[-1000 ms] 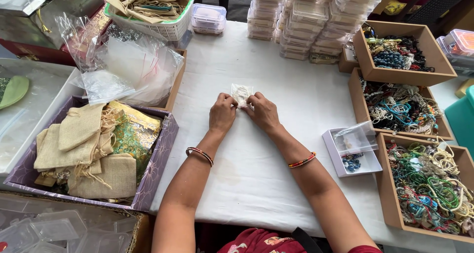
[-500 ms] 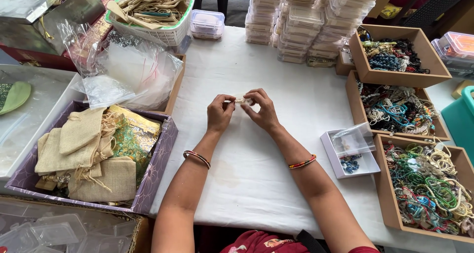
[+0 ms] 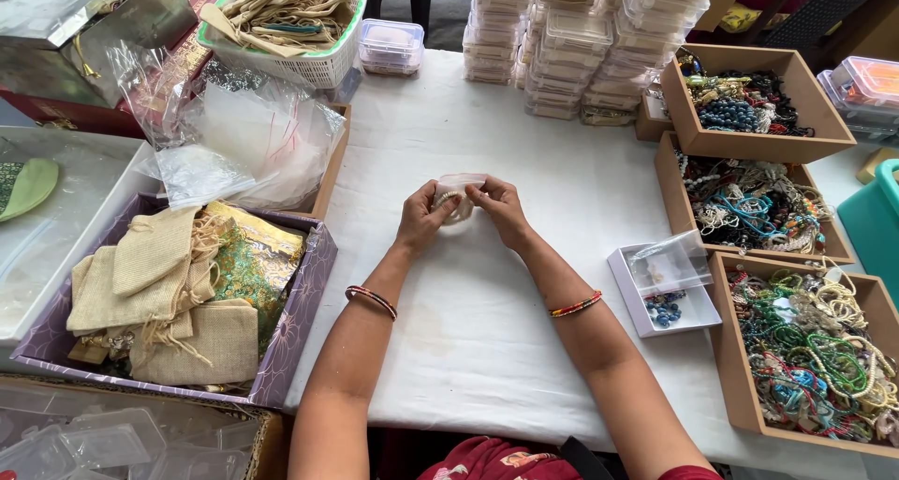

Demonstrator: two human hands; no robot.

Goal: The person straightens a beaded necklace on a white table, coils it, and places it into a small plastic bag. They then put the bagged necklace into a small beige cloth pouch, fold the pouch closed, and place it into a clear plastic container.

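Observation:
My left hand [image 3: 423, 218] and my right hand [image 3: 499, 210] meet at the middle of the white-covered table [image 3: 487, 349]. Between their fingertips they hold a small clear plastic bag [image 3: 458, 182] with a pale beaded bracelet [image 3: 449, 199] at its mouth, lifted a little above the cloth. A beaded bangle sits on each wrist.
Three brown trays of beaded jewellery [image 3: 749, 105] line the right side, with a small white box [image 3: 660, 297] beside them. Stacks of clear plastic boxes [image 3: 581, 40] stand at the back. A purple box of burlap pouches [image 3: 169, 293] and clear bags [image 3: 243, 152] lie left.
The hands have lifted from the cloth and drawn closer together. The flat pale bag they pressed down is now held up between the fingertips with the bracelet at it.

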